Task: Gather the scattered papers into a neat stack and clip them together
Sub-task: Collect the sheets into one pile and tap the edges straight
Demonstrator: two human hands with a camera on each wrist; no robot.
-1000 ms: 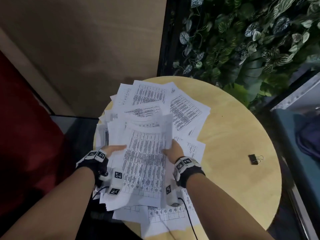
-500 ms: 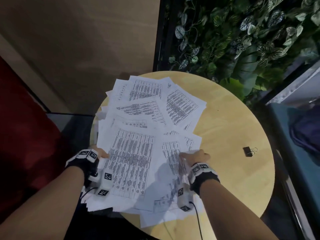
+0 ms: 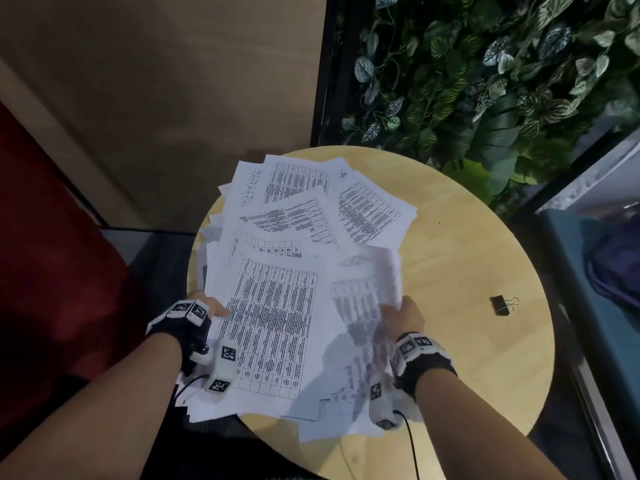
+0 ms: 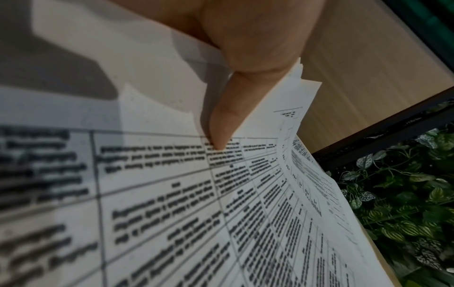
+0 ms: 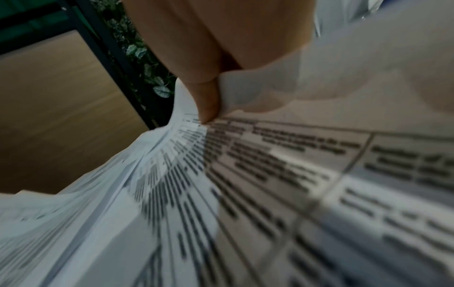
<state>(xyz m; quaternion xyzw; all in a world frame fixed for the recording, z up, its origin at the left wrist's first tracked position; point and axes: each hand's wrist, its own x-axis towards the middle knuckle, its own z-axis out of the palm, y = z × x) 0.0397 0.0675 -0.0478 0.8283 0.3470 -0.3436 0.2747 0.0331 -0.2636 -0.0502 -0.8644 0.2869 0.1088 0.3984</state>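
Several printed papers lie fanned over the left half of the round wooden table. My left hand grips the left edge of the loose pile, thumb on top, as the left wrist view shows with the thumb pressed on a sheet. My right hand pinches a blurred sheet at the pile's right side and holds it raised; in the right wrist view the thumb presses on that paper. A black binder clip lies alone on the table, right of my right hand.
A wall of green leaves stands behind the table. A tan panel is at back left, a red surface at left, and a blue seat at right. Some sheets overhang the table's near-left edge.
The raised bundle came down onto the pile. My right hand moved right, took a sheet at the pile's right side and now lifts it. The left hand stays on the left edge.
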